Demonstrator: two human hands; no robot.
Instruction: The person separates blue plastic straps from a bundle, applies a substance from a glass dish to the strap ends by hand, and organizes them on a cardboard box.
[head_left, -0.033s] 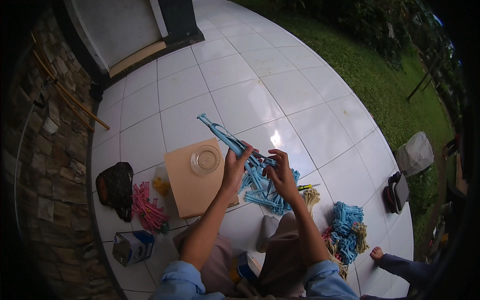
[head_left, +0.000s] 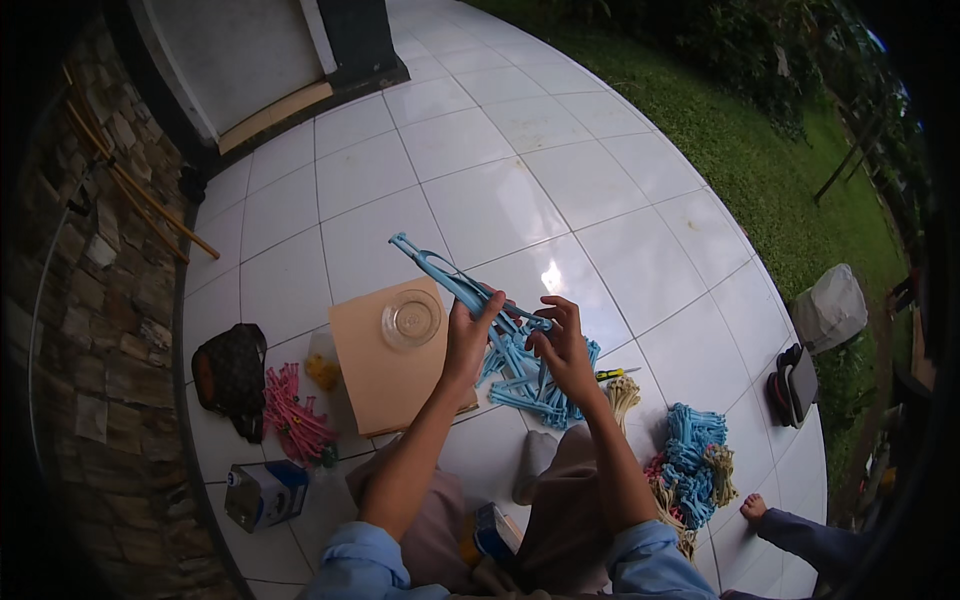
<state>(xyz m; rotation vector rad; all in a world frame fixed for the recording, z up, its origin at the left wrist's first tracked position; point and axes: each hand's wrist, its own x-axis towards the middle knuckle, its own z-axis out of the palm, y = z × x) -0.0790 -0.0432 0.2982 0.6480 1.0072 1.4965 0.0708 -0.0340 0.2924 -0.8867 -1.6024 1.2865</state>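
In my left hand (head_left: 472,328) is a bundle of long, thin blue straps (head_left: 440,268) with small knobbed ends, slanting up to the far left. The fingers of that hand are closed around the bundle's middle. My right hand (head_left: 563,350) is at the bundle's near right end, its thumb and fingers curled onto a strap there. Something thin and greyish hangs below the right fingers; its kind is unclear. Under both hands, a loose heap of similar blue straps (head_left: 530,395) lies on the floor, partly hidden by them.
Left of the heap, a clear round dish (head_left: 411,319) sits on a tan board (head_left: 360,365). Farther left are pink straps (head_left: 296,418), a dark bag (head_left: 230,378) and a blue-white can (head_left: 268,494). At right lie a yellow screwdriver (head_left: 612,374), blue bundles (head_left: 695,450) and another person's foot (head_left: 753,506).
The far end of the blue bundle has dipped slightly down and to the left. Both hands keep nearly the same place and hold.
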